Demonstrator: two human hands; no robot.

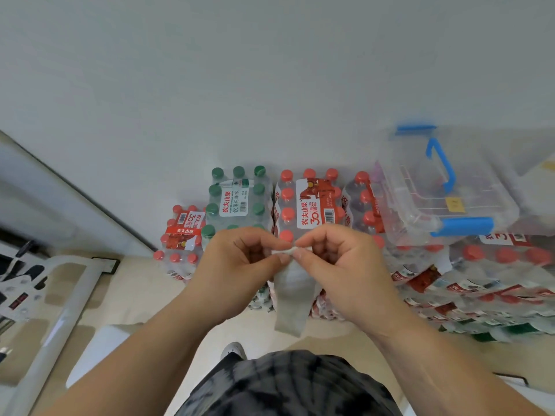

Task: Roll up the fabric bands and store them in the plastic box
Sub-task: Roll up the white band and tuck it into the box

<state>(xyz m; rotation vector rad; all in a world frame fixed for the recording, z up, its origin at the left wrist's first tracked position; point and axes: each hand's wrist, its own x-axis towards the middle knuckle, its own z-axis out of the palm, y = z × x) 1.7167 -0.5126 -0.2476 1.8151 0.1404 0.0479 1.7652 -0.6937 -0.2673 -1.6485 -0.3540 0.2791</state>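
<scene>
Holds fabric band [292, 298] in mid-air, top end pinched by fingers of left hand [240, 259] and right hand [339, 262], tail hanging. Best to start tight, edges level. Plastic box [444, 190] atop bottle packs [309, 205], right edge.

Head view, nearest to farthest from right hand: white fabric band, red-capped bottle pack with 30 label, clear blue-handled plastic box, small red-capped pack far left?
1. White fabric band: pinched by the right hand.
2. Red-capped bottle pack with the 30 label: just beyond the fingers.
3. Clear plastic box with blue handles: beyond, to the right.
4. Small red-capped pack: far left, lower.
</scene>
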